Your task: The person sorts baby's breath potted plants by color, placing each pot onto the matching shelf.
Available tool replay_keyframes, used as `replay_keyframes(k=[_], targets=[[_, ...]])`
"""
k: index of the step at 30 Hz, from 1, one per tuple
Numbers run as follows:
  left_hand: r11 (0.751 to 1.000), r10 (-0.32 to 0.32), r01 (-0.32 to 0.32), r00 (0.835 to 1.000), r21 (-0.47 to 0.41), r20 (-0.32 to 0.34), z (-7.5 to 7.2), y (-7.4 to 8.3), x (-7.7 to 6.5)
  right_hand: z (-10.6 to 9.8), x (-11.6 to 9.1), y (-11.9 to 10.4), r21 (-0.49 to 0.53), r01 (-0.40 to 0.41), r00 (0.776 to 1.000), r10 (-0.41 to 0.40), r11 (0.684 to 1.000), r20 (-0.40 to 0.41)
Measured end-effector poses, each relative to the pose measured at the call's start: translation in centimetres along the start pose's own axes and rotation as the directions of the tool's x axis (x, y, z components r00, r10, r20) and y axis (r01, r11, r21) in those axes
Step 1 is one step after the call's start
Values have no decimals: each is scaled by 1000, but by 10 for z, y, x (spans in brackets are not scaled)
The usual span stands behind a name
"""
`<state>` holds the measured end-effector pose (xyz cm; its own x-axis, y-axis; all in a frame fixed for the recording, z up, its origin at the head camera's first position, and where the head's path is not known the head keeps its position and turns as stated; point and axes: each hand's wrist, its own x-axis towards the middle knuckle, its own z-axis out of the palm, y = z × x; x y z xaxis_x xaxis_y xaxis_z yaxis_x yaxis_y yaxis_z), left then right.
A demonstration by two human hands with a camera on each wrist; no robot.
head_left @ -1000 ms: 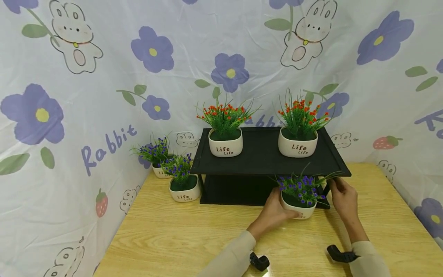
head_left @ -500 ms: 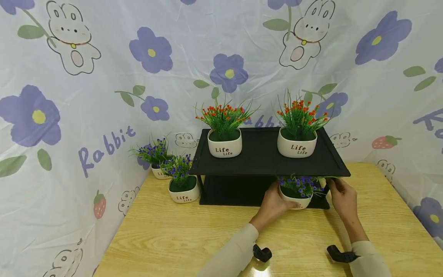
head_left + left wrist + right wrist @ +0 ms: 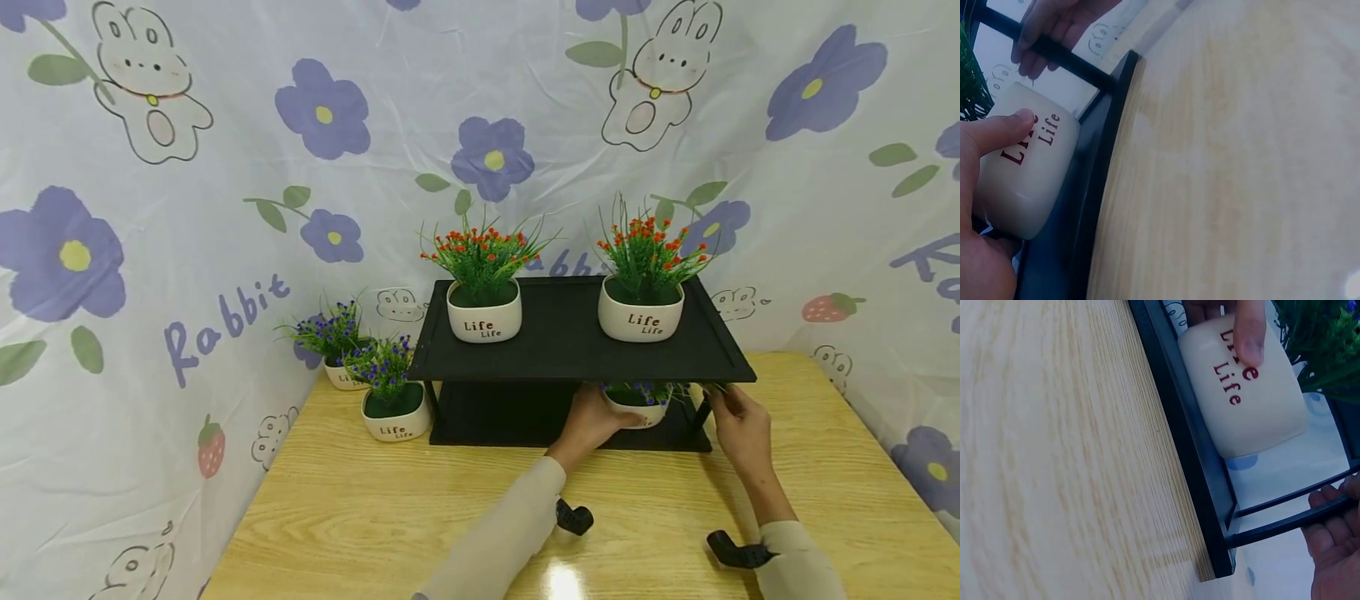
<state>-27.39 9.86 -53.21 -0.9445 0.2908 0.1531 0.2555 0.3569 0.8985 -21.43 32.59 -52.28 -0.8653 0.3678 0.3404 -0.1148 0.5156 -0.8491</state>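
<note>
My left hand (image 3: pixel 590 422) grips a white oval flowerpot (image 3: pixel 651 412) of artificial purple flowers, its thumb across the "Life" lettering. The pot is inside the lower level of a black two-tier shelf (image 3: pixel 517 412), toward the right; the upper board hides much of its flowers. In the left wrist view the pot (image 3: pixel 1029 181) is close over the lower board; contact is unclear. At the right front post (image 3: pixel 1291 526), my right hand (image 3: pixel 1338 540) has its loosely bent fingers behind the post, beside some leaves.
Two white pots of red flowers, left (image 3: pixel 483 317) and right (image 3: pixel 641 317), stand on the upper board (image 3: pixel 558 333). Two purple-flowered pots, one nearer (image 3: pixel 396 417) and one behind (image 3: pixel 341 375), stand left of the shelf on the wooden table (image 3: pixel 360 508). A printed cloth (image 3: pixel 420 83) hangs behind.
My left hand has moved the purple-flowered pot back from the shelf's front edge to inside the lower level, under the upper board. The right hand has stayed by the post.
</note>
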Motion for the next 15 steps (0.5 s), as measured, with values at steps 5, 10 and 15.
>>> replay_keyframes(k=[5, 10, 15], targets=[[1000, 11, -11, 1000, 4, -3, 0, 3, 12, -1, 0, 2, 2, 15, 1000, -15, 1000, 10], [999, 49, -50, 999, -12, -11, 0, 4, 21, 0, 0, 2, 0, 6, 1000, -6, 1000, 1], [997, 32, -33, 999, -69, -23, 2, 6, 25, 1, -1, 2, -14, 14, 1000, -14, 1000, 0]])
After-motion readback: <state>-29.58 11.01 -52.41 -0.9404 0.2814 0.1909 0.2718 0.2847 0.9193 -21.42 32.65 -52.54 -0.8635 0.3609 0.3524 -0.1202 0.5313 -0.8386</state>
